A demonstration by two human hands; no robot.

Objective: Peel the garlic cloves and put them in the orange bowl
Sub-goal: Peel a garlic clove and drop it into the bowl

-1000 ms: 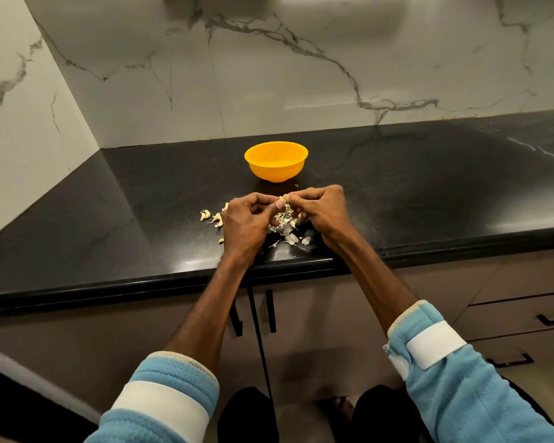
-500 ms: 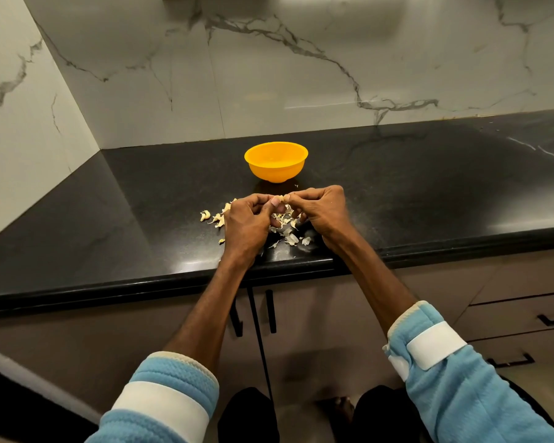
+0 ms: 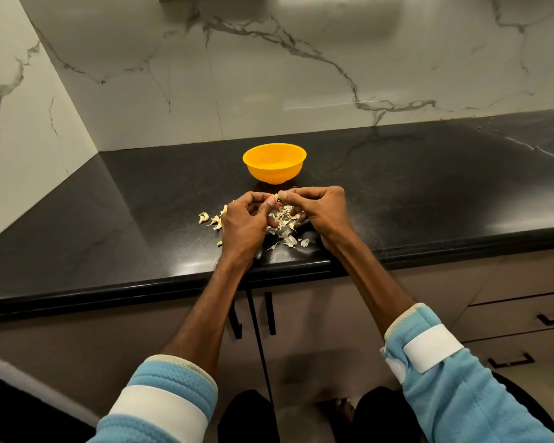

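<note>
Pinching a small pale garlic clove [image 3: 277, 196], left grip [image 3: 242, 223] and right grip [image 3: 321, 208] are meeting near the round orange plastic bowl [image 3: 274, 164].

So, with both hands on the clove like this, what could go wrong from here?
1. The garlic clove is small and pinched only by the fingertips of the left hand and right hand; it might slip into the peels below and be hard to find.
2. Some peels lie near the front edge of the counter; a wrist could sweep them off.
3. The orange bowl stands beyond the hands, so a tossed clove may miss it.
</note>
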